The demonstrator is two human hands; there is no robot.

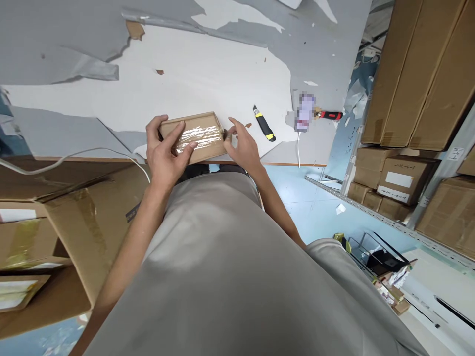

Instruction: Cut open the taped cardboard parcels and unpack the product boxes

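Note:
A small brown cardboard box with shiny clear tape across its face rests near the front edge of the worktable. My left hand grips its left end, thumb and fingers spread over the taped side. At the right end, my right hand has its thumb and fingers bent against the box's edge, by the end of the tape. Whether those fingertips pinch a bit of tape or only the box edge, I cannot make out. To the right lies a black and yellow utility knife, apart from both hands.
A blurred-out phone-like object with a white cable and a red-and-black handled tool lie at the table's right. Torn grey covering surrounds the white tabletop. Large cartons fill the right shelf; an open carton stands lower left.

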